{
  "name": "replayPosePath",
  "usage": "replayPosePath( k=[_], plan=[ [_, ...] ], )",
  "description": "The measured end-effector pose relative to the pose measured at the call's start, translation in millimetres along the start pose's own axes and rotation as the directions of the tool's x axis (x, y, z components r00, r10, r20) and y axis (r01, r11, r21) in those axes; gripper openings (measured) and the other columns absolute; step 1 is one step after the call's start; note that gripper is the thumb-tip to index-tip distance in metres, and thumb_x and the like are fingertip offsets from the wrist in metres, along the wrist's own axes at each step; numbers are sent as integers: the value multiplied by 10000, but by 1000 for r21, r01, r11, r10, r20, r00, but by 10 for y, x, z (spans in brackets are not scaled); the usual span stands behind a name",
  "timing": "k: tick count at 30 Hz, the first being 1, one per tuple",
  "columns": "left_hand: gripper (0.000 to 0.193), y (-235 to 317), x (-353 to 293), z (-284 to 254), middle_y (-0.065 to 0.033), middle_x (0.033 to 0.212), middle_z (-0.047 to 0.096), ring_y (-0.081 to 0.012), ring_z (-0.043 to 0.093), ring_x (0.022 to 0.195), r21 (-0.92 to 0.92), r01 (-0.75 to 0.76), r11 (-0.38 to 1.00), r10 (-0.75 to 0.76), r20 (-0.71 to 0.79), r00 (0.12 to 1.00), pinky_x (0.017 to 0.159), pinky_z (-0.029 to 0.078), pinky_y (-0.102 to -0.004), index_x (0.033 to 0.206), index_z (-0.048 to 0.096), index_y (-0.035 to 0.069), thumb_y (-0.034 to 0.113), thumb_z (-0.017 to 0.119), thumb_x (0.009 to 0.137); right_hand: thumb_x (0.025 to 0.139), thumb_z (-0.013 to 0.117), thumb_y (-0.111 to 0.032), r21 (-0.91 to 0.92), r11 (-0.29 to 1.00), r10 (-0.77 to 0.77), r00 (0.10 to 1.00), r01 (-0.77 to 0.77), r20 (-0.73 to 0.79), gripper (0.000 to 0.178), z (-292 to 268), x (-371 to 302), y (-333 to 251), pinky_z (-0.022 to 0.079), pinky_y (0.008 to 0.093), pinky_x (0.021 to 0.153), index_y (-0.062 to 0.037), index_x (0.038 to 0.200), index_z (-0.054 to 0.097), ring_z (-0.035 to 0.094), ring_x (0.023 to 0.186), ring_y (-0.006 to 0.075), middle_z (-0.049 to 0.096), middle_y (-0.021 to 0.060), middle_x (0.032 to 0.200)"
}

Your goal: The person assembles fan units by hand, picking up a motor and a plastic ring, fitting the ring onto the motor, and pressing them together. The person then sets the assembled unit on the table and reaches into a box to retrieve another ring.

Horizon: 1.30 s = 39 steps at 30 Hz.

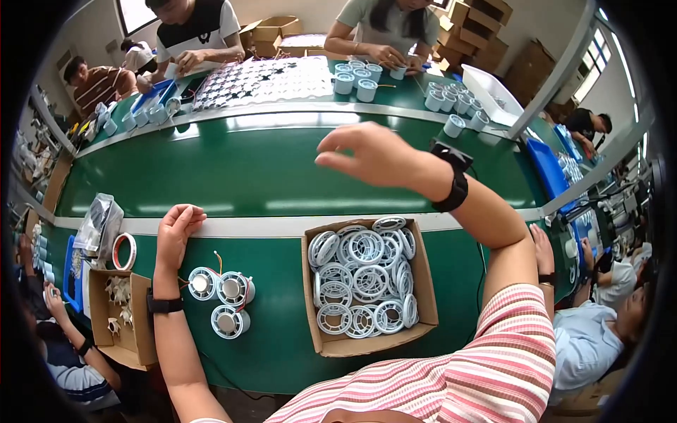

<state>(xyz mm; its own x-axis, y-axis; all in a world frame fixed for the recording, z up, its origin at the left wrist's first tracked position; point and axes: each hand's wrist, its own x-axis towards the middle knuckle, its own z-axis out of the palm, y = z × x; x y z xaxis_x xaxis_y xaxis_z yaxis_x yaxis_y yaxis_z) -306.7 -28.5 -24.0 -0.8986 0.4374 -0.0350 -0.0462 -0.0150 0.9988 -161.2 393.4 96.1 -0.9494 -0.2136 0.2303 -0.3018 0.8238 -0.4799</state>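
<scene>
My right hand (372, 154) is held out over the green conveyor belt (211, 166), fingers stretched forward and the thumb apart, with nothing in it. Near the belt's front rail, my left hand (179, 233) has its fingers curled together, and no object shows in them. Just right of my left forearm stand three light-blue cup-shaped motor housings (228, 321) with round silver tops and thin wires. A cardboard box (427, 310) full of light-blue slotted rings (369, 282) sits in front of me on the green table.
At left are an open cardboard box (113, 350) with small pale parts, a roll of tape (125, 252) and a clear plastic bag (99, 222). Co-workers across the belt handle housings beside a white tray (275, 81). A person's hand (541, 247) rests by my right elbow.
</scene>
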Motion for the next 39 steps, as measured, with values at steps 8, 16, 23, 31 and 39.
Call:
replayPosePath(
  k=[8, 16, 23, 31, 39],
  plan=[
    [189, 17, -40, -62, -86, 1078, 718, -181, 714, 1006, -53, -20, 998, 20, -5, 1000, 880, 592, -280, 1136, 649, 35, 194, 570, 1071, 933, 693, -435, -346, 346, 728, 482, -872, -488, 667, -714, -799, 2771, 487, 490, 1066, -177, 1502, 462, 575, 1260, 455, 475, 266, 1474],
    [208, 54, -22, -73, -102, 1082, 722, -195, 722, 1001, -151, 2, 989, -8, -39, 999, 851, 604, -280, 1128, 653, 25, 203, 558, 1077, 864, 749, -480, -89, 534, 702, 499, -841, -508, 711, -437, -1055, 3640, 496, 472, 1049, -160, 1454, 514, 598, 1219, 443, 588, 262, 1343],
    [233, 24, -35, -201, -97, 1114, 718, -196, 720, 1010, -213, 18, 977, -39, -95, 995, 870, 611, -296, 1164, 643, 39, 236, 546, 1085, 821, 742, -529, -15, 708, 615, 626, -706, -479, 624, -104, -19, 2979, 517, 442, 1016, -157, 1317, 683, 616, 1199, 393, 629, 224, 1280],
    [277, -139, 121, -399, -75, 1187, 710, -194, 705, 1078, -247, 29, 969, -39, -38, 999, 934, 599, -306, 1237, 640, 64, 272, 520, 1098, 885, 711, -488, -86, 875, 343, 736, -476, -584, 517, 78, 254, 3374, 546, 432, 952, -233, 1332, 657, 637, 1166, 350, 609, 156, 1272],
    [309, -105, 18, -545, -102, 1224, 700, -202, 702, 1095, -327, 23, 945, -44, -57, 997, 947, 606, -319, 1274, 624, 42, 266, 492, 1109, 918, 638, -586, -441, 553, 346, 677, -707, -650, 647, -525, -104, 3777, 364, 491, 1167, -300, 1490, 537, 442, 1413, 389, 485, 156, 1496]
  ],
)
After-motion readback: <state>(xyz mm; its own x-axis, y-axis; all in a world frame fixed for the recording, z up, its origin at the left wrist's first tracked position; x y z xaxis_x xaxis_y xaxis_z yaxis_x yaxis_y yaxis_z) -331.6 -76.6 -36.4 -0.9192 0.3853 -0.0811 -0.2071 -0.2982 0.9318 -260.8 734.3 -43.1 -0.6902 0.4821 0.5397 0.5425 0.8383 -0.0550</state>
